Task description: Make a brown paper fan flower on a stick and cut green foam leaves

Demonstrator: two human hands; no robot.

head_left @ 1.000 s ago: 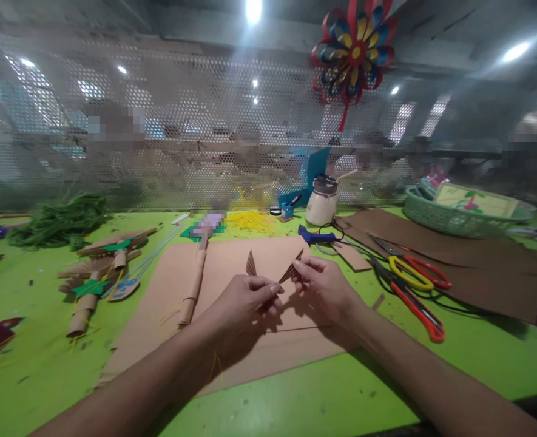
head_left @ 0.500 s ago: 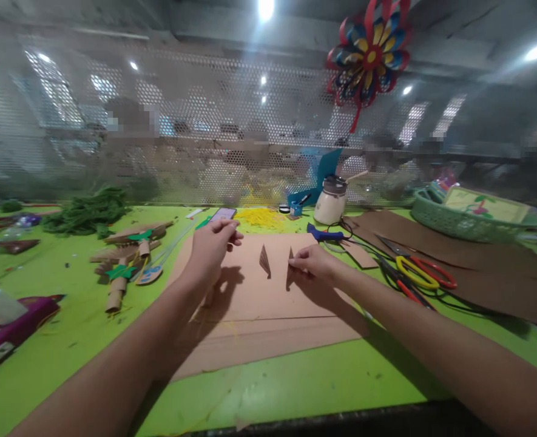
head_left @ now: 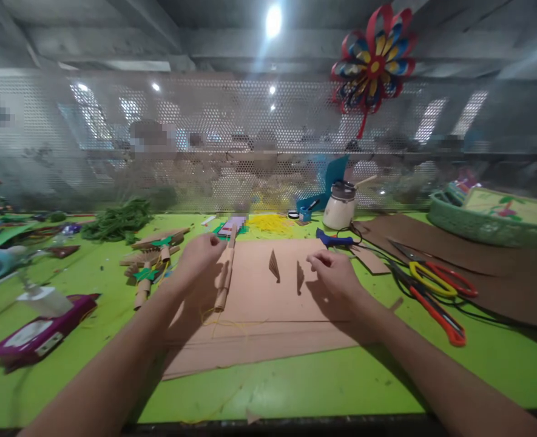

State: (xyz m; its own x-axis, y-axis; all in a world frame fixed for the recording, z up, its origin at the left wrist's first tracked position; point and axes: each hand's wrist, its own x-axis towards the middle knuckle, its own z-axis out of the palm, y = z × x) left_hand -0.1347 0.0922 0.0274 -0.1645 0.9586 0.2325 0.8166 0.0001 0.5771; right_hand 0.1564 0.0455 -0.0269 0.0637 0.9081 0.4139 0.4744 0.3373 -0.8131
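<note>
My left hand (head_left: 201,254) is curled in beside the upper part of a rolled brown paper stick (head_left: 225,279); whether it touches the stick or pinches something is hidden. Two small pleated brown paper fans stand apart on the brown paper sheets (head_left: 259,306): a left fan (head_left: 274,266) and a right fan (head_left: 300,278). Just right of the right fan, my right hand (head_left: 334,271) is held with loosely bent fingers, a little apart, and nothing shows in them. Yellow strands (head_left: 232,321) trail at the stick's lower end.
Scissors (head_left: 432,278), a red cutter (head_left: 441,315) and a blue glue gun (head_left: 334,238) lie on the right, near a jar (head_left: 340,209) and a green basket (head_left: 459,220). To the left are paper figures (head_left: 145,276), green strands (head_left: 118,220) and a purple power strip (head_left: 45,331).
My hands have parted. The left moved left toward the rolled stick. The right let go of its fan and drew back slightly right; both fans now stand on the paper.
</note>
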